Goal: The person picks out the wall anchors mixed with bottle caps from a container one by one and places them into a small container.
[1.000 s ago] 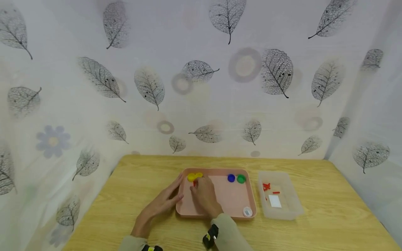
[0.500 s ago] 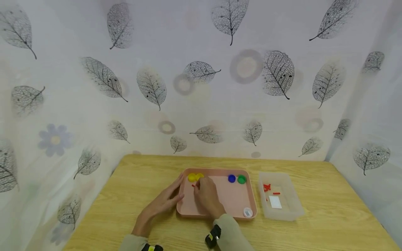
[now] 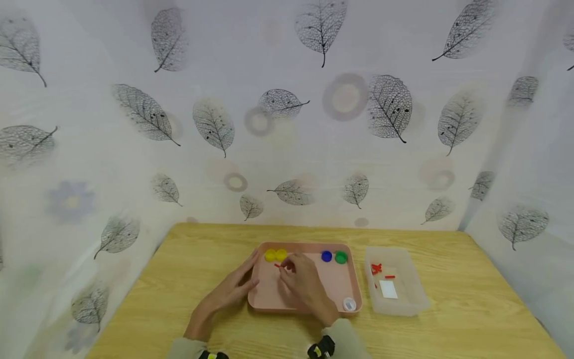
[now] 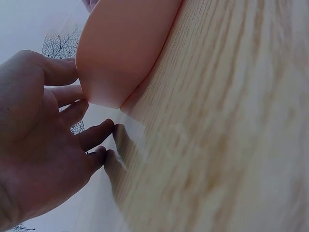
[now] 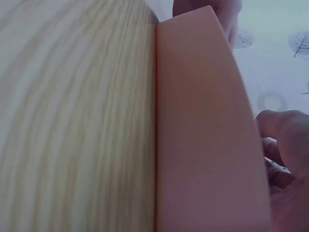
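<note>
My right hand (image 3: 307,284) is over the left half of a pink tray (image 3: 334,289). Between its thumb and fingertips it pinches a small red stick (image 3: 277,266), whose free end points left. Two yellow round caps (image 3: 275,255) sit side by side in the tray's back left corner, just beyond the stick. My left hand (image 3: 229,290) rests against the tray's left side. In the left wrist view its thumb and fingers touch the tray's wall (image 4: 125,48). The right wrist view shows my right fingers (image 5: 285,128) bent behind the wall, what they hold being hidden.
A blue cap (image 3: 326,256) and a green cap (image 3: 341,257) stand in the tray's back right corner. A white round piece (image 3: 349,304) lies at its front right. Right of the tray, a translucent bin (image 3: 405,306) contains several red pieces (image 3: 376,269) and a white card (image 3: 388,289).
My right hand has drawn back slightly to the right from the yellow caps, carrying the red stick along. The right yellow cap now shows fully. The left hand stays at the tray's edge.
</note>
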`<state>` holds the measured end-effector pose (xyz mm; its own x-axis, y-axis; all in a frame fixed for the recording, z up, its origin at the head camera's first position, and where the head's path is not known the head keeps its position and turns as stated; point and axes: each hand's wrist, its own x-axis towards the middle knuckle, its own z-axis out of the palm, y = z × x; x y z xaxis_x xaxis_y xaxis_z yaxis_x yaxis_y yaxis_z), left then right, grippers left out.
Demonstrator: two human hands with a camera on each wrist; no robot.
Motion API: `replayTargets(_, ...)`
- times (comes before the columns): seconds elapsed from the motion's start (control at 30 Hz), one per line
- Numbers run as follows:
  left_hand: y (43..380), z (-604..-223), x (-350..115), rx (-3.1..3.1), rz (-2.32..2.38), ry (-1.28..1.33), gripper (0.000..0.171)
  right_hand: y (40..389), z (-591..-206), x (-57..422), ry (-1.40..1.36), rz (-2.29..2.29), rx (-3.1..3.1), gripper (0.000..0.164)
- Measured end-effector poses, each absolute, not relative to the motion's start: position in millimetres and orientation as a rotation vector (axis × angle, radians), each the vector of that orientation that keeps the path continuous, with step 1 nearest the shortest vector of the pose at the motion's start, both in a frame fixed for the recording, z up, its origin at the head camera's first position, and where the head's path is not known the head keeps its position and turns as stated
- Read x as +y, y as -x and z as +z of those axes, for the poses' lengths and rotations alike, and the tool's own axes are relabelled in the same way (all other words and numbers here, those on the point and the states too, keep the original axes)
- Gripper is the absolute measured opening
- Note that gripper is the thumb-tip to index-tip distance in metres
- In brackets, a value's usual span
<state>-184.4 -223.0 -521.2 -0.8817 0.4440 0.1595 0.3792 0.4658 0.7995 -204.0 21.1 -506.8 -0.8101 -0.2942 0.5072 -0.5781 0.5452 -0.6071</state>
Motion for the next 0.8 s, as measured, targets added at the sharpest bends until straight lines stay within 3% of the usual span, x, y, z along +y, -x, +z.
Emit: replayTargets(0.8, 165, -522, -212, 2.666, 1.410, -0.688, 0.066, 169, -465, 134, -0.810, 1.191, -2.178, 0.020)
